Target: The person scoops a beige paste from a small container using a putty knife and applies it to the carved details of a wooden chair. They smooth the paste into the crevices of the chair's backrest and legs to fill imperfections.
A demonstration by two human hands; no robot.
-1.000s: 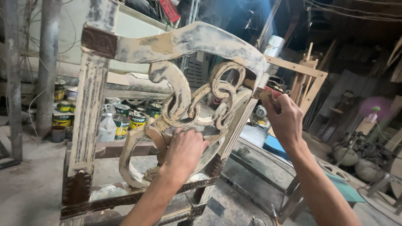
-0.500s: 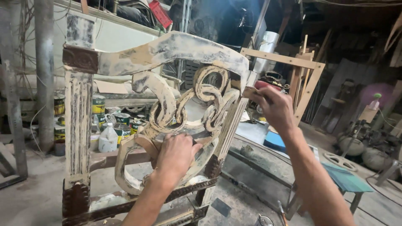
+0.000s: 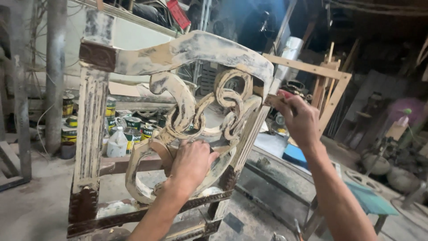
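Comparing with half a second ago, little is seen to have moved: the carved chair back (image 3: 178,120) is framed slightly lower and nearer, and both hands are kept at the same places, so the rubbing of the scrollwork is judged to be ongoing.

At nine o'clock, a cluster of paint cans (image 3: 133,127) with yellow-and-green bands is stacked on the floor behind the chair's left post, and a white plastic jug (image 3: 117,143) is set among them.

At six o'clock, the left hand (image 3: 191,165) is laid flat, fingers closed together, against the lower curl of the carving; whether anything is held beneath it cannot be told.

At three o'clock, the right hand (image 3: 301,120) is curled shut on the right upright of the chair, something red showing at its fingertips. A red package (image 3: 178,13) is perched at twelve o'clock.
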